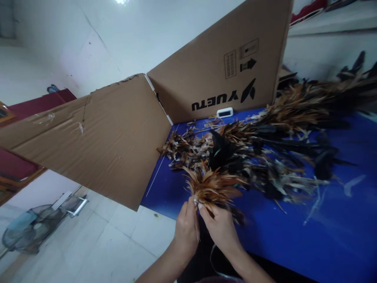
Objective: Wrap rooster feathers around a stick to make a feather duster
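A bundle of orange-brown feathers [213, 182] fans out above my two hands, over the near edge of the blue table [300, 236]. My left hand [187, 224] is closed on the bundle's pale base. Fingers of my right hand [219, 224] pinch at that same base, close beside the left fingertips. What exactly the right fingers grip is too small to tell. A thin pale strand [211, 257] hangs below the right hand. Just behind the bundle lies a heap of loose black, brown and white feathers [273, 173].
Upright cardboard panels [118, 145] stand along the table's left and back edges. A small white device with a dark display [224, 113] rests against the back panel. More long feathers [309, 102] reach to the right. A fan [35, 228] stands on the tiled floor at lower left.
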Demonstrator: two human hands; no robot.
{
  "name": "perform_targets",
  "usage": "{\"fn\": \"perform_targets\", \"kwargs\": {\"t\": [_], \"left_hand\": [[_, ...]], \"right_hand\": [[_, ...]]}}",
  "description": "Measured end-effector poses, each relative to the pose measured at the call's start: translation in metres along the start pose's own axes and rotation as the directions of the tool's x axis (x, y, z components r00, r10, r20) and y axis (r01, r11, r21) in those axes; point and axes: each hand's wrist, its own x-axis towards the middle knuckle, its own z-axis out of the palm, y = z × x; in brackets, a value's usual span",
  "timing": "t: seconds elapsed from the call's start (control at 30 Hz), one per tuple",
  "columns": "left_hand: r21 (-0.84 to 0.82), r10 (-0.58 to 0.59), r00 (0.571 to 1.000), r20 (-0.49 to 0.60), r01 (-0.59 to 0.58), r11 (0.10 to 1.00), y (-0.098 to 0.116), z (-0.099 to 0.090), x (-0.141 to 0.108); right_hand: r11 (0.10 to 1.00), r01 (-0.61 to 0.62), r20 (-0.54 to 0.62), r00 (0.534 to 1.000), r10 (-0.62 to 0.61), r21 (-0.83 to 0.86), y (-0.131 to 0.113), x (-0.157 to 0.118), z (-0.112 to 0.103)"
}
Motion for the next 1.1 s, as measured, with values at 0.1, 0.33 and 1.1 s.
{"fn": "perform_targets", "kwargs": {"t": [0.1,0.33,1.1], "left_hand": [[0.153,0.086,0.992,-0.091,-0.072,0.986,-0.006,0.009,-0.003],[0.118,0.05,0.998,-0.044,-0.045,0.992,0.01,0.002,-0.001],[-0.679,-0.462,0.726,0.509,0.669,0.303,0.043,-0.027,0.033]], "right_hand": [[0.997,-0.017,0.008,1.0,0.017,0.071,0.004,0.001,0.003],[0.96,-0.033,-0.004,0.999,0.036,0.277,0.006,0.005,0.003],[0.915,-0.036,-0.024,0.998,0.05,0.402,0.004,-0.003,-0.017]]}}
